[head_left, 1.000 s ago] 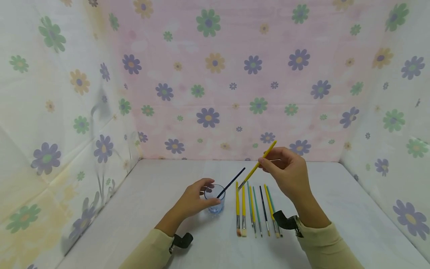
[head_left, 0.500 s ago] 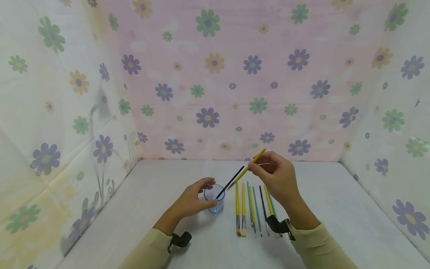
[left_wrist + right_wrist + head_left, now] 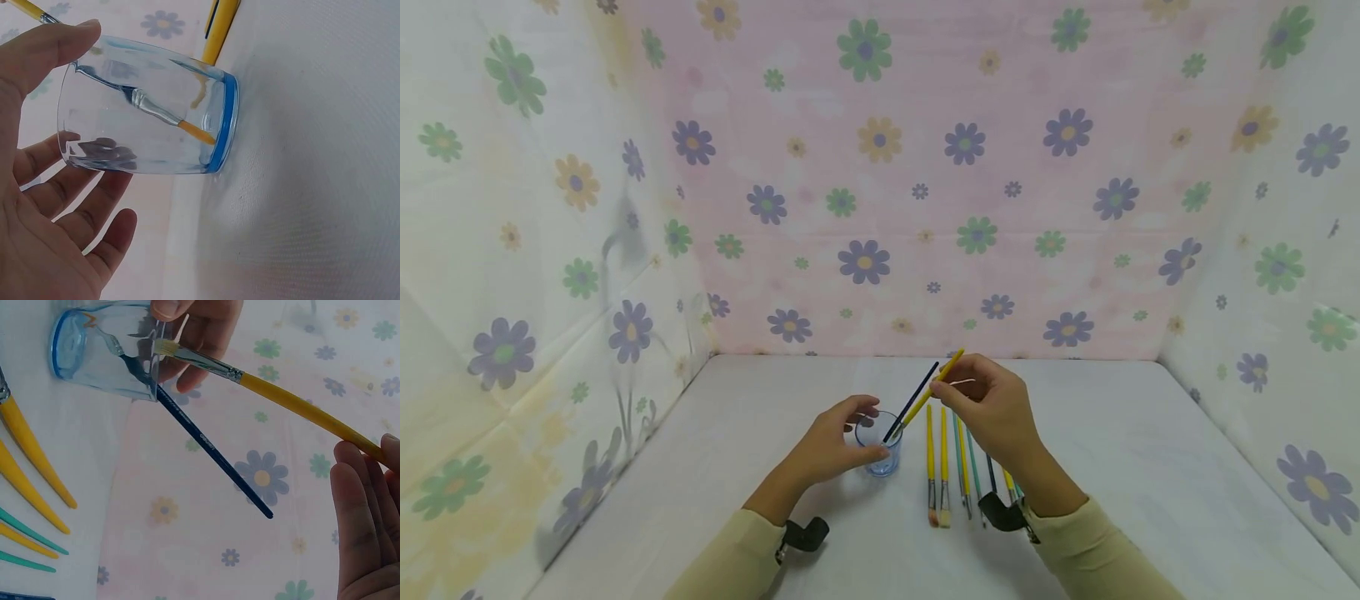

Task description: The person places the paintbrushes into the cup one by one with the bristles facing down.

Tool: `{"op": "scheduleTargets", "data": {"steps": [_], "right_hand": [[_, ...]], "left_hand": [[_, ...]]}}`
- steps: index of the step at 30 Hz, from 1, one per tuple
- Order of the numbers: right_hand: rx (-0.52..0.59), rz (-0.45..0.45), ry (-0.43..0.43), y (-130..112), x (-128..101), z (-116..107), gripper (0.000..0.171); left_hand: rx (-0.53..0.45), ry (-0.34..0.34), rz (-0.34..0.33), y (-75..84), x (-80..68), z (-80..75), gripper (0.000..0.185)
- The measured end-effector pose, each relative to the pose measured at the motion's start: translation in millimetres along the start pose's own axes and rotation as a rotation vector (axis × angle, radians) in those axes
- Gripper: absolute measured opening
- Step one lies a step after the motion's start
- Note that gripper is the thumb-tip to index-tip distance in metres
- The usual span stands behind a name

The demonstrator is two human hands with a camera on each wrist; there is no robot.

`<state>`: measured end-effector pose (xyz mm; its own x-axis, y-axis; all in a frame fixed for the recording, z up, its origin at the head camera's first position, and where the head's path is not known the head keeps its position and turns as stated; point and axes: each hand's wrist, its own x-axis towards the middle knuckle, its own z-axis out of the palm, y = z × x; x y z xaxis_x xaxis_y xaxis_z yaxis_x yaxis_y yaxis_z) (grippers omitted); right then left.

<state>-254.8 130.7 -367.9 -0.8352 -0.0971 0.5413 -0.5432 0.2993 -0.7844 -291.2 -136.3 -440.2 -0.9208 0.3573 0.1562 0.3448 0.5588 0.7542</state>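
Observation:
My left hand (image 3: 823,446) holds a clear glass (image 3: 882,465) with a blue base, thumb on the near side of its rim and fingers round the far side. A dark blue paintbrush (image 3: 209,447) leans in the glass, bristles down by the base, handle sticking out to the right. Between thumb and fingertips, my right hand (image 3: 996,408) pinches a yellow paintbrush (image 3: 294,406) near the end of its handle. Its pale flat bristles (image 3: 165,348) are at the glass's mouth; whether they are inside the rim I cannot tell.
Several yellow, teal and dark paintbrushes lie side by side on the white tabletop right of the glass, such as a yellow one (image 3: 931,446), bristles toward me. My right forearm covers some. Flower-patterned cloth (image 3: 925,167) encloses the back and sides.
My right hand has moved left and down with the yellow paintbrush, bringing its bristles from above the row of brushes to the glass's mouth. The left hand and glass have stayed put.

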Motion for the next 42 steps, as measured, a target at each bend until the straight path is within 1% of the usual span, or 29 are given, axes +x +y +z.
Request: {"op": "scheduleTargets", "data": {"steps": [5, 14, 20, 24, 29, 31, 37, 40, 42], "right_hand": [[-0.021, 0.034, -0.017, 4, -2, 8, 0.017], [-0.057, 0.091, -0.057, 14, -3, 19, 0.016], [-0.054, 0.142, -0.075, 19, -4, 23, 0.013], [-0.052, 0.165, -0.084, 21, -4, 25, 0.016], [-0.044, 0.177, -0.092, 23, -3, 25, 0.018], [-0.043, 0.184, -0.088, 24, -3, 24, 0.017], [-0.065, 0.203, -0.074, 26, 0, 21, 0.017], [-0.083, 0.2, -0.075, 27, 1, 17, 0.02], [-0.098, 0.187, -0.07, 29, 2, 13, 0.023]], "left_hand": [[0.0, 0.009, 0.003, -1.7, 0.7, 0.7, 0.072], [0.033, 0.035, 0.015, -6.0, 1.8, 2.7, 0.073], [0.047, 0.024, 0.011, -7.4, 1.9, 3.4, 0.07], [0.005, -0.02, -0.023, -8.5, 3.0, 2.2, 0.072], [-0.052, -0.076, -0.093, -6.8, 3.7, 0.7, 0.077], [-0.057, -0.082, -0.118, -4.7, 3.2, 0.2, 0.077], [-0.168, -0.104, -0.183, 1.7, 2.4, -1.0, 0.076], [-0.205, -0.11, -0.201, 2.2, 2.8, -0.7, 0.078], [-0.212, -0.11, -0.204, 2.0, 3.2, -0.3, 0.079]]}}
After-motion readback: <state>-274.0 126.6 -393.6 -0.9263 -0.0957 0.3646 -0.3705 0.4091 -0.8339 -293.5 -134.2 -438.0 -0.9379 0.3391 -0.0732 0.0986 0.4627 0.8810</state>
